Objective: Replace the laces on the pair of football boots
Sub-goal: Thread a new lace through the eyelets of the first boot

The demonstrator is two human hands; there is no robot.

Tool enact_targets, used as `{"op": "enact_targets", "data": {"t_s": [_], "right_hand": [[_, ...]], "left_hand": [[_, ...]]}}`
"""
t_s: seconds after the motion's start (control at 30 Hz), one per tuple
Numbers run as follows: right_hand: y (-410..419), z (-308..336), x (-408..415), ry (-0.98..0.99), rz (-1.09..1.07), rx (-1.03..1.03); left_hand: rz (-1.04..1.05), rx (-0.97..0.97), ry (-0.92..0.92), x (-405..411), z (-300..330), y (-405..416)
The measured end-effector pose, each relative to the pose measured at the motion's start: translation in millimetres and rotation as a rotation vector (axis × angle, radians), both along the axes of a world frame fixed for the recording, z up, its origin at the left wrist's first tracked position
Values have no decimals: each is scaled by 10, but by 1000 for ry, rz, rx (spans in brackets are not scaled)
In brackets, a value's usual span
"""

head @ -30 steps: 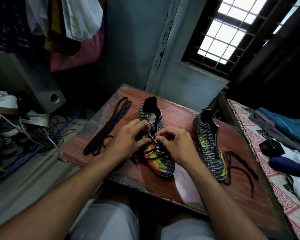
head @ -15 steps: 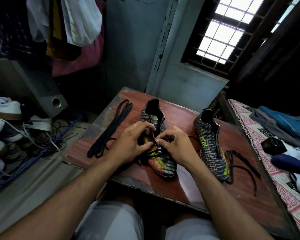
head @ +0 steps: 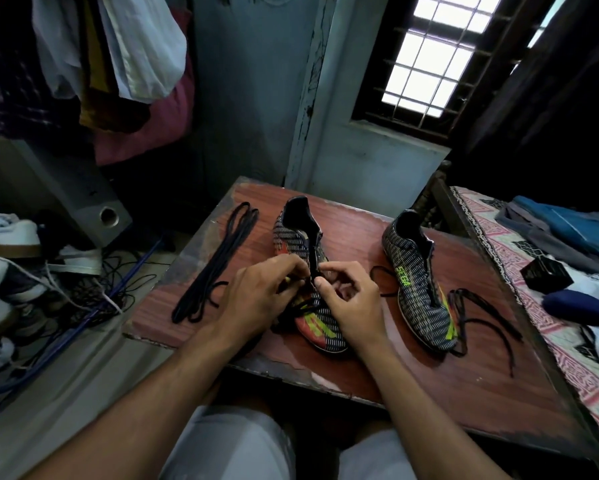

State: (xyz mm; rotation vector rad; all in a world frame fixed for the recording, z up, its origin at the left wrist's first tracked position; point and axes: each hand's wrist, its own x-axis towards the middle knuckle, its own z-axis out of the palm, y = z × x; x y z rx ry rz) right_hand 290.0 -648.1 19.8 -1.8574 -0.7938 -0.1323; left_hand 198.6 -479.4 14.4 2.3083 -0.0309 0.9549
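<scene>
While both hands pinch lace [head: 299, 308] | left boot [head: 301, 244] | table [head: 429, 368]

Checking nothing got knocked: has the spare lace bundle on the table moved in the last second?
No. The spare lace bundle lies in the same spot along the table's left edge, left of the boot being laced; only the camera shifted.

Two boots sitting on table [head: 412, 372]: left boot [head: 299, 237] centre, right boot [head: 417, 282] beside it; folded laces [head: 218, 261] lying left, loose lace [head: 478, 317] trailing right.
</scene>
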Motion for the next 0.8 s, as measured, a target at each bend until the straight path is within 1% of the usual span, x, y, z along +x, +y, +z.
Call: {"op": "enact_targets", "data": {"t_s": [0.07, 0.1, 0.13, 0.23, 0.27, 0.3, 0.33, 0.37, 0.4, 0.43, 0.5, 0.53, 0.57, 0.67, 0.8], "right_hand": [[-35, -61, -73, -97, -60, 59], [-39, -73, -93, -121, -48, 50], [-42, -74, -99, -125, -25, 26], [-15, -65, -88, -124, 26, -65], [-12, -70, -80, -117, 29, -77], [-11, -72, -73, -108, 28, -77], [-15, -77, -66, -102, 28, -79], [-15, -81, -62, -98, 28, -81], [-15, -82, -61, -93, 28, -81], [-15, -78, -63, -86, 27, -81], [-12, -74, -67, -72, 23, -77], [-9, -76, -69, -68, 21, -74], [-10, -77, -68, -68, 19, -74], [-15, -76, -68, -58, 11, -58], [-9, -57, -83, -32, 39, -22]], "left_hand": [[-28, -64, 5, -1, 21, 7], [-42, -155, 10, 0, 29, 39], [-61, -281, 23, 10, 44, 81], [-149, -764, 61, 19, 91, 183], [-165, -869, 85, 21, 106, 179], [-183, -930, 113, 29, 127, 166], [-188, -950, 137, 32, 147, 145], [-182, -920, 167, 38, 158, 140], [-157, -831, 202, 36, 171, 139], [-119, -688, 226, 31, 169, 167], [-59, -304, 241, 19, 163, 266], [-63, -157, 243, 12, 152, 321], [-74, -83, 243, 0, 151, 341], [-61, -16, 211, -10, 147, 279], [-54, -40, 171, 3, 99, 194]]}}
